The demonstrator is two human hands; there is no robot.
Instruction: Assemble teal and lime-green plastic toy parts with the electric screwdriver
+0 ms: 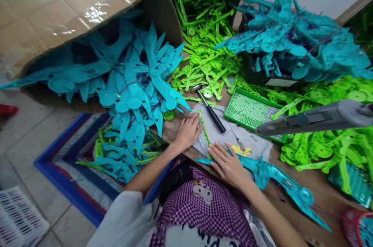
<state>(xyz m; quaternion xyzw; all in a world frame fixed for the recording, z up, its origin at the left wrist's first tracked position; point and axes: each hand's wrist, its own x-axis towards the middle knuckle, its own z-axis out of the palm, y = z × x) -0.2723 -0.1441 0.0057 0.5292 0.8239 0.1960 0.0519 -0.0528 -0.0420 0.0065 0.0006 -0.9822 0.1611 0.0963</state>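
Note:
My left hand (pixel 189 130) rests on a grey cloth (pixel 256 144) on the wooden bench, fingers curled lightly against a thin green plastic piece (pixel 204 128) lying on it. My right hand (pixel 229 163) lies flat with fingers stretched out, pressing on a teal plastic toy part (pixel 279 179) at the bench's front edge. A small hammer with a black handle (pixel 211 111) lies just beyond my left hand.
A green perforated tray (pixel 247 109) sits behind the cloth. A grey tool (pixel 314 117) juts in from the right. A tipped cardboard box (pixel 58 10) spills teal parts (pixel 136 84). Piles of green parts (pixel 204 60) and teal assemblies (pixel 291 41) crowd the bench. A blue-rimmed bin (pixel 67 185) stands on the floor.

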